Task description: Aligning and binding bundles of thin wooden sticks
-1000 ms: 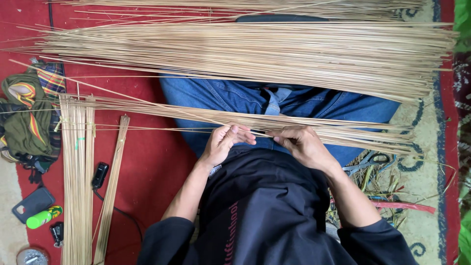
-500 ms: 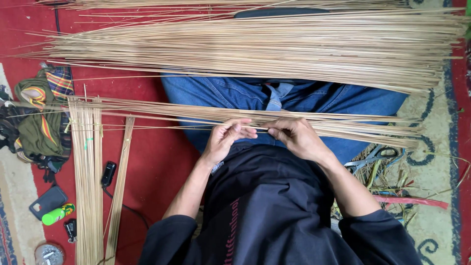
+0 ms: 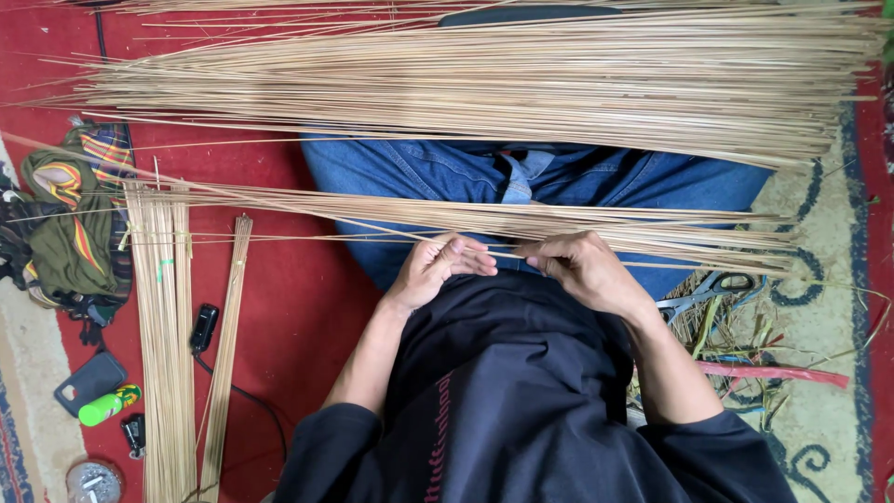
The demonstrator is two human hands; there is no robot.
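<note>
Across your lap: thin bamboo splint [image 3: 507, 254], one loose strand running left to right, lifted just clear of the bundle behind it so it can be handled alone.
Left hand [image 3: 438, 270]: your fingers [image 3: 466, 251] are curled narrow and pinch the splint near its middle.
Right hand [image 3: 582, 270]: your fingers are closed on the same splint just beside the left, knuckles up; the two grips sit close together, which keeps the strand taut between them.
Lap bundle [image 3: 605, 224]: a flat sheaf of splints lying over your jeans [image 3: 419, 172], within reach of both hands.
Far sheaf [image 3: 484, 84]: a much larger spread of splints, laid parallel beyond your knees.
Left edge of red carpet [image 3: 279, 298]: two sorted stacks of splints [image 3: 158, 335] running lengthwise, apart from the rest.
Near left corner: phone [image 3: 88, 382], green bottle [image 3: 110, 405], cloth bag [image 3: 65, 233].
Right side of floor: scissors [image 3: 708, 291], resting among trimmings.
</note>
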